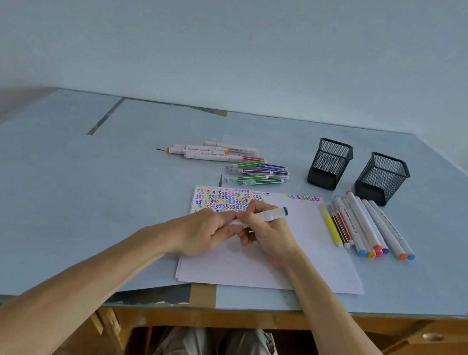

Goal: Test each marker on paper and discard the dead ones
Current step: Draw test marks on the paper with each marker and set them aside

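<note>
On a blue table (40, 192), over white paper (290, 257). Left hand (206, 231) and right hand (270, 229) together, both curled tight on one white marker (269, 214). Lying sideways between them, green end up and right, past the right hand.

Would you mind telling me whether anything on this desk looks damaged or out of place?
Yes: the blue desk covering is torn and lifting at the front edge, patched with brown tape just below the paper. Markers lie in tidy groups.
</note>
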